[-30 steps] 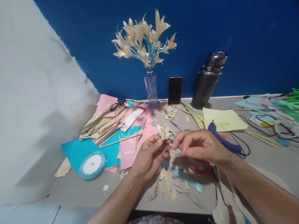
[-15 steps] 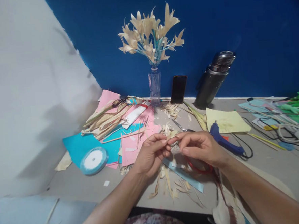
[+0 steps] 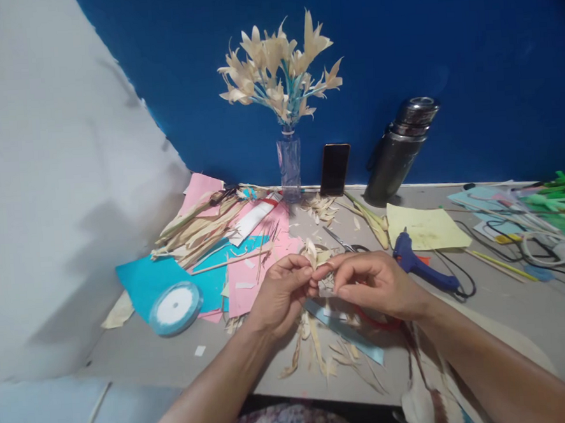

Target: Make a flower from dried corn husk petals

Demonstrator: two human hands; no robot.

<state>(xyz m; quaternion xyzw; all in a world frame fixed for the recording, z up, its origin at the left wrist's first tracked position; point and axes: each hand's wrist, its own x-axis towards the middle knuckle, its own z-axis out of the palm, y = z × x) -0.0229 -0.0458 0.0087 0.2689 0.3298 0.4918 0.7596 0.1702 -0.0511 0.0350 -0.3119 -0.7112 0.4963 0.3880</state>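
My left hand (image 3: 280,294) and my right hand (image 3: 370,284) meet above the grey table (image 3: 143,357), fingertips pinched together on a small cream flower (image 3: 315,254) made of dried leaf strips. Its pointed petals stick up between the two thumbs. Below my hands lie a light blue ribbon strip (image 3: 347,330), several dried leaf scraps (image 3: 320,356) and red-handled scissors (image 3: 382,323), mostly hidden by my right hand.
A vase of finished cream flowers (image 3: 281,77), a phone (image 3: 335,169) and a steel flask (image 3: 400,147) stand by the blue wall. Pink and blue paper (image 3: 254,264), a ribbon spool (image 3: 175,307), a blue glue gun (image 3: 420,267), yellow paper (image 3: 424,226) and cables (image 3: 528,241) lie around.
Both hands stay pinched on the flower, shifting slightly as the fingers work on it. The camera view moved a little left and right.
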